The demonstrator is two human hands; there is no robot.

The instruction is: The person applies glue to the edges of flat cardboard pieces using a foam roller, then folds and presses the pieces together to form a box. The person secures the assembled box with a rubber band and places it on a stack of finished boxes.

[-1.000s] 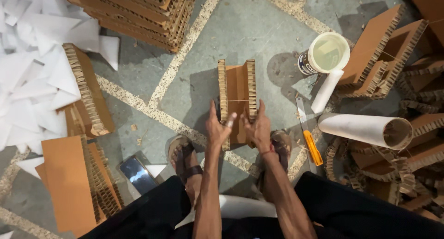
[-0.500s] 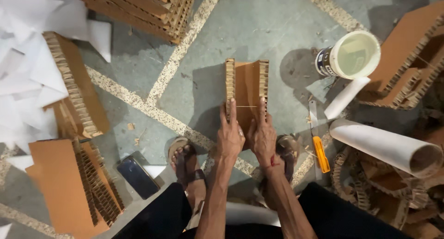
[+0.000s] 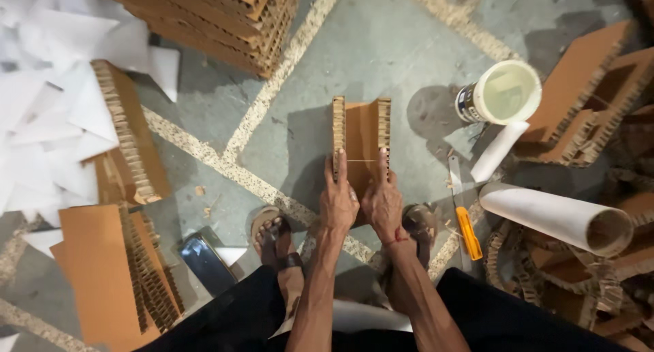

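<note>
A U-shaped piece of brown honeycomb cardboard (image 3: pixel 361 130) stands on the grey floor in front of me, its two side flaps raised. My left hand (image 3: pixel 338 201) grips its near left edge, fingers pressed along the left flap. Beside it, my right hand (image 3: pixel 383 202) holds the near right edge against the right flap. Both hands touch the piece at its near end, close together. My sandalled feet sit just below the hands.
A white tub of glue (image 3: pixel 501 93), white rolled tubes (image 3: pixel 555 218) and an orange-handled utility knife (image 3: pixel 465 226) lie to the right. Stacked cardboard panels (image 3: pixel 204 18) are at the far left, more pieces (image 3: pixel 129 141) and white paper sheets (image 3: pixel 41 113) left, a phone (image 3: pixel 204 263) near my left foot.
The view has shifted and moved closer. My hands have slid from resting over the piece's near end to gripping its two side flaps, fingers stretched forward.
</note>
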